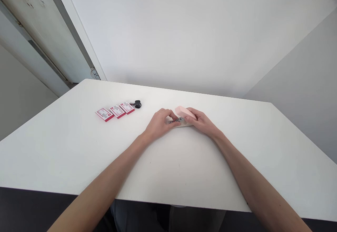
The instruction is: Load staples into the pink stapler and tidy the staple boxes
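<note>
A pink stapler lies in front of me with its top lifted, and its metal staple rail shows beneath. Its pale base rests on the table. My right hand is wrapped around the stapler's rear, thumb against the side of the raised pink top. From the other side, my left hand curls its fingers and thumb around the front end of the rail. Whether a loose staple strip is between those fingertips is too small to tell.
Three white and red small boxes lie in a slanting row on the left of the white table. Beside them is a small black tool with a metal tip. A white wall rises behind the table.
</note>
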The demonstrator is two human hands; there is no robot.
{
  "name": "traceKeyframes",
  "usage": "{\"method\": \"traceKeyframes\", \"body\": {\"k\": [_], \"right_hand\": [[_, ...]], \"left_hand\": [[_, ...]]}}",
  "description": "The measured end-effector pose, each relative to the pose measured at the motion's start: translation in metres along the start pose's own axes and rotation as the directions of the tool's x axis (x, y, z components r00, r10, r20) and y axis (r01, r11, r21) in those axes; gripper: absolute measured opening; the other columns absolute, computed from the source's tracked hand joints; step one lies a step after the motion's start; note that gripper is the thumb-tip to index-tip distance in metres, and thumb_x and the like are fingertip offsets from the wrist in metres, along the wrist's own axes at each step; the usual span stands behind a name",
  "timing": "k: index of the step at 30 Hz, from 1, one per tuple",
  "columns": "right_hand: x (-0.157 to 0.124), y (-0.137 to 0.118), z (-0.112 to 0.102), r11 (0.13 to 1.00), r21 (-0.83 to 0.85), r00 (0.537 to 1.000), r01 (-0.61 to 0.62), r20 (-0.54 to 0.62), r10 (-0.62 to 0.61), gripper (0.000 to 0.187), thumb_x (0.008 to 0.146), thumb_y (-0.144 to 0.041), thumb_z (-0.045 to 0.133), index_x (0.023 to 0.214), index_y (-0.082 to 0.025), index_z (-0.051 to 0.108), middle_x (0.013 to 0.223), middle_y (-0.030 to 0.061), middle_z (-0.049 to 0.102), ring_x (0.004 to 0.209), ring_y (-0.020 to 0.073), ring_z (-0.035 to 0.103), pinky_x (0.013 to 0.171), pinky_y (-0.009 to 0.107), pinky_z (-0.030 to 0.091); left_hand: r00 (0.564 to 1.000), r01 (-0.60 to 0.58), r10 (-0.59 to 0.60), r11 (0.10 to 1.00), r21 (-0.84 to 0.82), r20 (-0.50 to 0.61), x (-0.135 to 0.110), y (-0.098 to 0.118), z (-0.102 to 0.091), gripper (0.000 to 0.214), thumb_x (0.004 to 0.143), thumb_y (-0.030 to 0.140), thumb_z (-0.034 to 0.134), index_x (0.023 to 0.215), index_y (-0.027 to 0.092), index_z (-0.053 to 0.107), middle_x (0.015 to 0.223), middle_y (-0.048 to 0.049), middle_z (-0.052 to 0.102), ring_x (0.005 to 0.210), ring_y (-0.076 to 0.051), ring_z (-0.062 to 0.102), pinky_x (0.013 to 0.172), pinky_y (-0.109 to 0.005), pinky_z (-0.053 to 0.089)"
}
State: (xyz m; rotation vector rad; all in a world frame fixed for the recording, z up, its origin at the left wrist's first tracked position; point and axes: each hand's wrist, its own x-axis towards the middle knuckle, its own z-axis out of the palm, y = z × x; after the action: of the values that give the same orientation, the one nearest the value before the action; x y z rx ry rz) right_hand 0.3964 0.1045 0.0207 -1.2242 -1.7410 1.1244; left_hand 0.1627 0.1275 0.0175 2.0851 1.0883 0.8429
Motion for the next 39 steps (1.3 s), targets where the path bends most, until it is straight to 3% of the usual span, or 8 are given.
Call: {"method": "traceKeyframes", "body": {"k": [6, 10, 13, 18, 28, 34, 39], "right_hand": [[0.0017, 0.0048, -0.0031, 1.0, 0.021, 1.0, 0.014, 0.003, -0.014, 0.048, 0.095, -0.069, 0.063, 0.118, -0.028, 0.07, 0.115, 0.007, 0.073, 0.105, 0.0274, 0.065, 0.09, 0.04, 0.052], [0.0016, 0.0045, -0.0033, 1.0, 0.02, 1.0, 0.009, 0.02, -0.01, 0.048, 0.095, -0.07, 0.063, 0.119, -0.028, 0.071, 0.114, 0.007, 0.072, 0.109, 0.0282, 0.065, 0.093, 0.04, 0.052], [0.0018, 0.0043, -0.0028, 0.999, 0.039, 0.999, 0.032, 0.033, -0.033, 0.046, 0.096, -0.069, 0.063, 0.115, -0.027, 0.071, 0.109, 0.006, 0.071, 0.102, 0.0261, 0.065, 0.091, 0.039, 0.052], [0.0029, 0.0036, -0.0021, 0.998, 0.04, 0.997, 0.052, 0.05, -0.054, 0.045, 0.096, -0.069, 0.061, 0.109, -0.026, 0.071, 0.108, 0.0057, 0.07, 0.098, 0.0253, 0.063, 0.09, 0.039, 0.052], [0.0042, 0.0071, -0.0027, 0.997, 0.054, 0.996, 0.054, 0.069, -0.058, 0.05, 0.093, -0.072, 0.063, 0.116, -0.029, 0.072, 0.114, 0.0064, 0.071, 0.103, 0.0282, 0.064, 0.092, 0.043, 0.053], [0.0024, 0.0056, -0.004, 0.996, 0.07, 0.994, 0.06, 0.085, -0.066, 0.046, 0.093, -0.068, 0.065, 0.115, -0.028, 0.073, 0.104, 0.005, 0.069, 0.093, 0.0249, 0.061, 0.089, 0.041, 0.051], [0.0025, 0.0052, -0.0045, 0.997, 0.063, 0.993, 0.049, 0.1, -0.055, 0.048, 0.093, -0.069, 0.065, 0.118, -0.029, 0.073, 0.108, 0.0056, 0.07, 0.096, 0.0257, 0.061, 0.09, 0.041, 0.052]], "left_hand": [[0.994, -0.109, 0.109, 0.994, 0.0, 0.027, -0.0002, -0.0018, 0.0035, 0.019, 0.089, 0.043, 0.075, 0.081, 0.027, 0.071, 0.099, -0.0027, 0.077, 0.107, -0.027, 0.063, 0.095, -0.044, 0.052], [0.991, -0.136, 0.136, 0.99, 0.023, -0.003, -0.0008, -0.0028, 0.0045, 0.017, 0.093, 0.042, 0.072, 0.093, 0.025, 0.069, 0.098, -0.0017, 0.075, 0.103, -0.024, 0.065, 0.098, -0.043, 0.05], [0.978, -0.208, 0.21, 0.974, 0.093, -0.014, -0.0022, -0.0035, 0.0053, 0.015, 0.102, 0.038, 0.059, 0.105, 0.025, 0.067, 0.099, -0.0026, 0.073, 0.098, -0.022, 0.065, 0.099, -0.043, 0.049], [0.935, -0.355, 0.345, 0.905, 0.232, 0.084, -0.0039, -0.0066, 0.0081, 0.028, 0.11, 0.029, 0.042, 0.116, 0.025, 0.068, 0.111, -0.0059, 0.071, 0.104, -0.023, 0.064, 0.1, -0.041, 0.047], [0.932, -0.362, 0.344, 0.901, 0.24, 0.116, -0.0042, -0.006, 0.0082, 0.025, 0.109, 0.03, 0.043, 0.115, 0.024, 0.066, 0.11, -0.0061, 0.073, 0.101, -0.023, 0.065, 0.098, -0.04, 0.048], [0.935, -0.341, 0.31, 0.92, 0.192, 0.174, -0.0029, -0.0042, 0.0035, 0.024, 0.108, 0.029, 0.042, 0.113, 0.024, 0.065, 0.11, -0.0062, 0.074, 0.102, -0.024, 0.065, 0.098, -0.041, 0.048], [0.941, -0.32, 0.29, 0.931, 0.174, 0.174, -0.0017, -0.0025, 0.0018, 0.02, 0.107, 0.037, 0.048, 0.109, 0.025, 0.064, 0.107, -0.0051, 0.074, 0.098, -0.023, 0.065, 0.098, -0.041, 0.048]]}}
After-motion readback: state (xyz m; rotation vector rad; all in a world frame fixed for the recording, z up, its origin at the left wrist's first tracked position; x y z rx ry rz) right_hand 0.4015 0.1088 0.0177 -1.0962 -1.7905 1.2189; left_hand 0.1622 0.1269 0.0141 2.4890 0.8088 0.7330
